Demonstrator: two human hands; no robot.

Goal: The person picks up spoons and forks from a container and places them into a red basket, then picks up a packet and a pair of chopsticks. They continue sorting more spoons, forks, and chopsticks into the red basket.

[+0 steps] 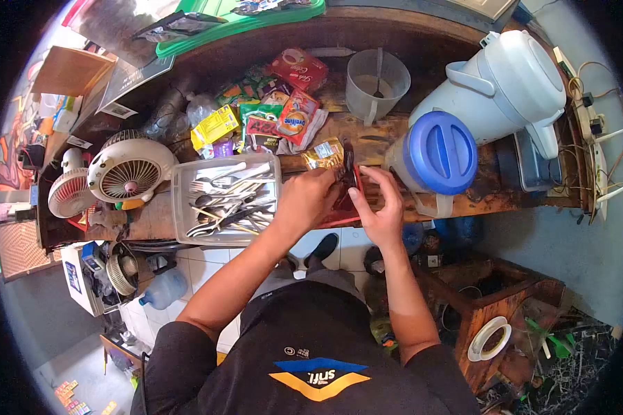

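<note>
My left hand (311,196) has its fingers closed on a dark and red thing (342,206) at the table's front edge; its kind I cannot make out. My right hand (381,207) is at the right side of the same thing, with thumb and forefinger at its red edge. Just behind my left hand lies a gold sachet (323,153). Left of that hand, a clear plastic tub (279,194) holds many spoons and forks. Right of my right hand stands a pitcher with a blue lid (441,153).
Coloured sachets (263,128) are heaped behind the tub. A clear measuring jug (371,104) with a spoon in it stands farther back. A large pale blue thermos (491,93) occupies the right side. Two small fans (130,169) are at the left. A green tray (256,24) sits at the back.
</note>
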